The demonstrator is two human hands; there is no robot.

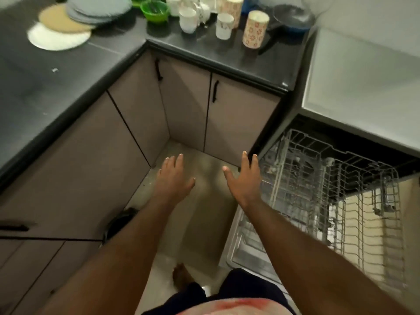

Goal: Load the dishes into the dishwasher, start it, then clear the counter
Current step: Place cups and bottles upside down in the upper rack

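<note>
The dishwasher stands open at the right, its wire upper rack (329,178) pulled out above the lowered door (241,248). My left hand (173,176) and my right hand (244,178) both reach forward over the floor with straight fingers and hold nothing. The right hand is just left of the rack's corner. Dishes wait on the black counter (68,83): a stack of grey, tan and white plates (75,19) at the far left, green bowls (154,10), several white cups (188,19), flowered tumblers (254,28) and a dark pan (291,17).
Beige cabinet doors (186,105) with black handles fill the corner under the counter. A white appliance top (363,87) sits above the dishwasher at the right. A dark bin (122,221) stands on the floor by my left forearm. My bare foot (181,276) shows below.
</note>
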